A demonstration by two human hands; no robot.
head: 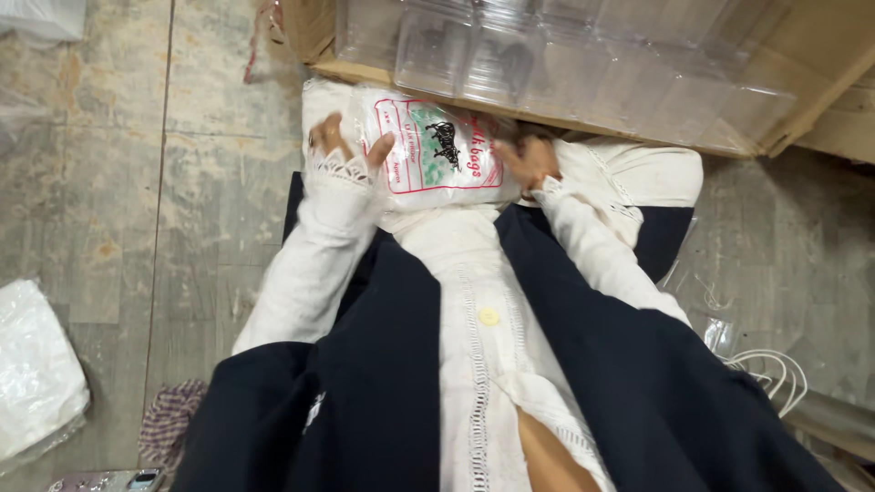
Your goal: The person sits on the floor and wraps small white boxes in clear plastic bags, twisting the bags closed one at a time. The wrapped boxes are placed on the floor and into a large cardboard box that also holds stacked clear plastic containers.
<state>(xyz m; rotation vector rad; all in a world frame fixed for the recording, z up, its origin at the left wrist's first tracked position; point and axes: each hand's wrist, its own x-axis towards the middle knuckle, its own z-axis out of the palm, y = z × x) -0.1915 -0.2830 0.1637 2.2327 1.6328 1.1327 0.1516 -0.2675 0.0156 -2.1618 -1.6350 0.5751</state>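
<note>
Left hand point(342, 146) comes first on the left of the view, its fingers curled over the near left edge of a flat plastic packet point(437, 150), thumb pressed on top and the other fingers partly tucked behind, so it grips the packet rather than lying open on it; the packet is white and clear with a red border and green and black print, and it rests on the person's lap, on the white garment point(483, 301), just below the front edge of a cardboard box point(820, 87). By the look of it, the work in hand is holding or opening this packet of bags, with both hands on its two ends; the next move would seem to call for a firm pinch at one edge while the other hand steadies it, since the film is thin and slippery. Further right, the right hand point(529, 162) meets the packet's right edge, fingers bent and pinched together against it, though motion blur makes it hard to tell how much plastic it really has. Above, clear plastic containers point(510, 50) fill the box, their count and shape hard to make out through the glare. Much is cut off: the box's far side, a plastic-wrapped bundle point(36, 364) at the left border, and white cords point(775, 369) at the right
</note>
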